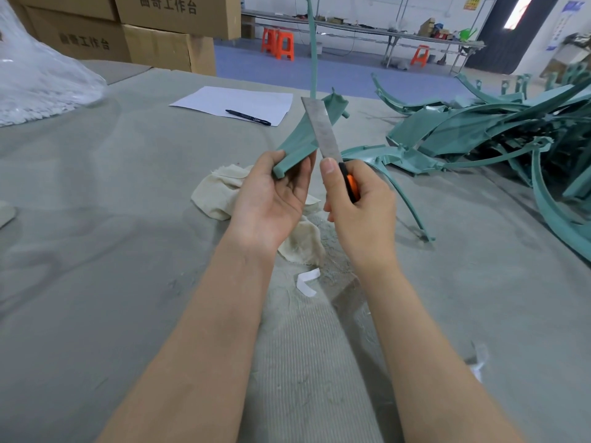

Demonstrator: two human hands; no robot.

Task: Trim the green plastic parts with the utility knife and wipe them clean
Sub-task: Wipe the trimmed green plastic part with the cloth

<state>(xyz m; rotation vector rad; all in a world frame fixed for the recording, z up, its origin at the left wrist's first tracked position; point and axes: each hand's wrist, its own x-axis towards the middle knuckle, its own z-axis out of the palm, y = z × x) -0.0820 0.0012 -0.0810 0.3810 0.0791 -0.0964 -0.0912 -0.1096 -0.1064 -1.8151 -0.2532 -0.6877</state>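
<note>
My left hand [271, 195] grips the near end of a green plastic part [302, 139] and holds it above the table; a thin curved arm of the part rises toward the top of the view. My right hand [359, 212] is closed around the orange and black handle of a utility knife [321, 129]. Its long grey blade points up and lies against the right edge of the part. A cream cloth [220, 190] lies crumpled on the table under my hands. More green parts are heaped in a pile [499, 129] at the right.
The grey table [112, 219] carries a white paper sheet [236, 102] with a black pen [248, 117], a clear plastic bag [35, 78] at far left and cardboard boxes [153, 30] behind. White scraps [307, 281] lie near my forearms. Orange stools [277, 43] stand beyond.
</note>
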